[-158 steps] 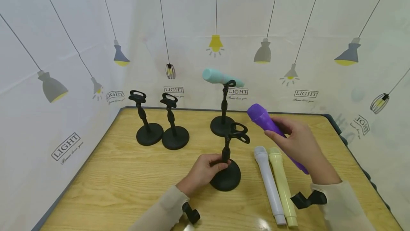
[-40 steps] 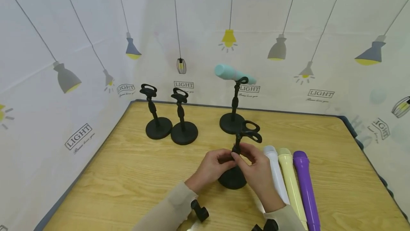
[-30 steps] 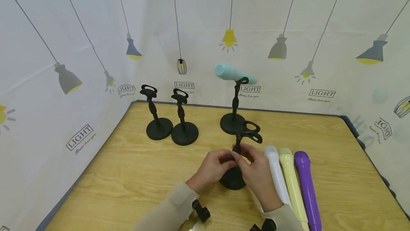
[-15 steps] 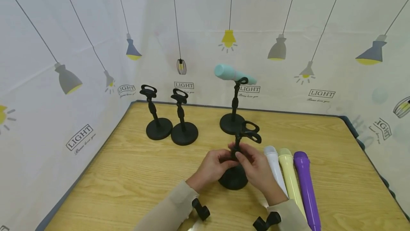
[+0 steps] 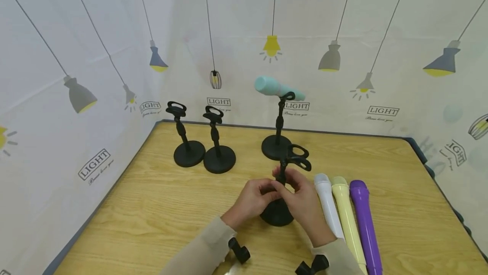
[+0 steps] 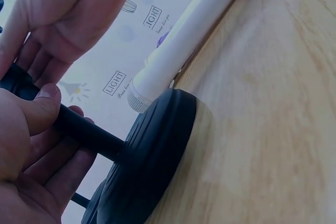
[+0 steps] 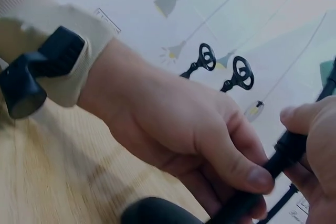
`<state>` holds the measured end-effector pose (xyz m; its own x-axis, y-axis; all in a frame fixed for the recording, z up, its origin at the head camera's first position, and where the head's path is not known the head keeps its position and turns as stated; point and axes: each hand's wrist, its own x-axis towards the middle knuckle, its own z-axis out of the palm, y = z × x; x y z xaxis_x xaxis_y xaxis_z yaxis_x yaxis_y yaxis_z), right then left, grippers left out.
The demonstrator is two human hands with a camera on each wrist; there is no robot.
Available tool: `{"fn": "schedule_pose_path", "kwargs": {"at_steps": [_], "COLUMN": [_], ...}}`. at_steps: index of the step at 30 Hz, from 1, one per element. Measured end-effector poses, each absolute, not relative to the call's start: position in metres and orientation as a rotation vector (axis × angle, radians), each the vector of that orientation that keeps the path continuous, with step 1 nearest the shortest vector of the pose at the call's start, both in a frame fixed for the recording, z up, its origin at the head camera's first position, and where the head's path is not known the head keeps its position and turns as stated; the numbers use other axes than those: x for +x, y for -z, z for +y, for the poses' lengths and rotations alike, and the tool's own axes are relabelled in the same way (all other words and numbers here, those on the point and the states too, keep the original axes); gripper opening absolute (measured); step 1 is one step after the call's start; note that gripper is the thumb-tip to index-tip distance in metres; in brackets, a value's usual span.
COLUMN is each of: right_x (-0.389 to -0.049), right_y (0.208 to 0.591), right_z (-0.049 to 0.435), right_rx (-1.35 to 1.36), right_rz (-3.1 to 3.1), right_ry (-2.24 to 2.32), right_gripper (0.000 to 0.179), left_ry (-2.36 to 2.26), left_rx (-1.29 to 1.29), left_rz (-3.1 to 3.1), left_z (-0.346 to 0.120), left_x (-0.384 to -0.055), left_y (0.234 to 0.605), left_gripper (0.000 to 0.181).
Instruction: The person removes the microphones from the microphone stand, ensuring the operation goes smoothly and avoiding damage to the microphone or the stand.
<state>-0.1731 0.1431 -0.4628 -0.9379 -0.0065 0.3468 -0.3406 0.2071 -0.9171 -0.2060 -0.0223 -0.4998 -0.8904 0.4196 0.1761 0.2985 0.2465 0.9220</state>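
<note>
A black desktop microphone stand (image 5: 277, 215) stands on the table in front of me, its open clip at the top tilted to the right. Around the lower post, my left hand (image 5: 249, 201) grips with thumb and fingers, just above the round base (image 6: 152, 161) in the left wrist view. My right hand (image 5: 305, 203) pinches the collar higher up on the same post; in the right wrist view its thumb shows at the right edge. To its right lie a white microphone (image 5: 328, 207), a yellow microphone (image 5: 348, 220) and a purple microphone (image 5: 365, 224), side by side.
Behind, another stand (image 5: 276, 145) carries a light-blue microphone (image 5: 272, 86). Two more stands, one left (image 5: 188, 153) and one beside it (image 5: 220, 158), have nothing in their clips. A lamp-patterned backdrop (image 5: 183, 54) rises at the wooden table's (image 5: 160, 207) back and sides.
The purple microphone, in my right hand in the oldest frame, now lies beside the yellow one. My right hand has come to the stand's post; lately its thumb and fingers shift around the collar.
</note>
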Motion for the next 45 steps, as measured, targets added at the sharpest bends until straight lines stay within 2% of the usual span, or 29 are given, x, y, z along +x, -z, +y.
{"fn": "schedule_pose_path", "kwargs": {"at_steps": [12, 19, 26, 38, 43, 45], "right_x": [-0.171, -0.172, -0.175, -0.173, -0.174, -0.174], "right_y": [0.473, 0.467, 0.459, 0.463, 0.463, 0.458], "right_z": [0.176, 0.156, 0.141, 0.174, 0.188, 0.193], "right_rx": [0.489, 0.426, 0.308, 0.441, 0.483, 0.488], "right_rz": [-2.232, -2.314, -2.404, -2.410, -2.329, -2.265], "right_ry": [-1.680, -1.662, -1.620, -1.436, -1.574, -1.671], "right_gripper": [0.033, 0.038, 0.031, 0.033, 0.034, 0.040], "left_ry": [-1.763, -1.730, -1.738, -1.759, -1.766, -1.756], "left_rx": [0.690, 0.704, 0.702, 0.695, 0.648, 0.616], "left_rz": [2.346, 2.380, 2.384, 2.361, 2.321, 2.316], "left_z": [-0.025, -0.025, -0.023, -0.022, -0.021, -0.020], "left_x": [-0.208, -0.207, -0.207, -0.209, -0.208, -0.207], "left_y": [0.500, 0.500, 0.500, 0.497, 0.498, 0.500], "left_gripper": [0.018, 0.019, 0.015, 0.020, 0.021, 0.021]}}
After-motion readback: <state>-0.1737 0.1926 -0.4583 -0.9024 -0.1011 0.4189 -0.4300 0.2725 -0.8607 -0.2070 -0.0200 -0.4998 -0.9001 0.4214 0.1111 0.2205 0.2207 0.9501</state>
